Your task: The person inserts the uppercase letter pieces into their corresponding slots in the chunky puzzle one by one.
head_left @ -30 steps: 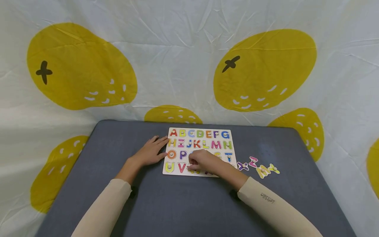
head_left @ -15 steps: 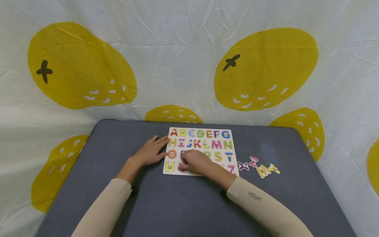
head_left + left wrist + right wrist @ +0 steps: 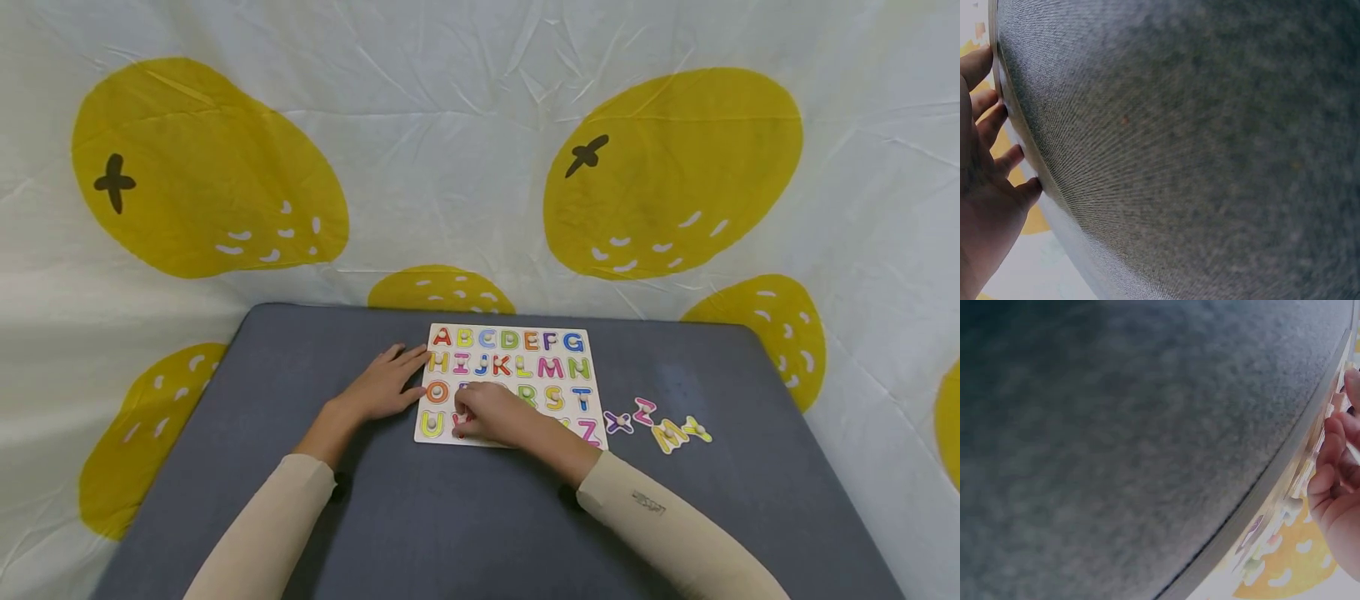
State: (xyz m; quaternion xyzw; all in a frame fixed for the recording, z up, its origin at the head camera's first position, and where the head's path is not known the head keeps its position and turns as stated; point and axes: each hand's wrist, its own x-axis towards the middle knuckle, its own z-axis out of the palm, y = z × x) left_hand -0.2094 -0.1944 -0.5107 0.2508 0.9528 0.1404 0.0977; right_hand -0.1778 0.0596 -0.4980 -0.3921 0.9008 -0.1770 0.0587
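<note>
A pale wooden alphabet board (image 3: 487, 351) lies on the dark grey table, with coloured, knobbed letter pieces seated in its upper rows. My left hand (image 3: 382, 385) lies at the board's left edge, fingers spread and fingertips touching it. Over the bottom row, at the V place beside the yellow U (image 3: 432, 423), my right hand (image 3: 491, 412) pinches a red letter V piece (image 3: 459, 419), mostly covered by the fingers. The curled right hand (image 3: 1341, 512) shows at the edge of the right wrist view. It also hides several letters of the lower rows.
Right of the board lie loose letters: a purple X (image 3: 618, 422), a pink Z (image 3: 643, 411), a yellow W (image 3: 668, 435) and a yellow Y (image 3: 697, 429). The grey tabletop (image 3: 420, 517) meets a white curtain (image 3: 450, 167) with yellow fruit prints behind.
My right hand has moved left along the bottom row, from near the W place to the V place, uncovering the Z place. The left hand stays put.
</note>
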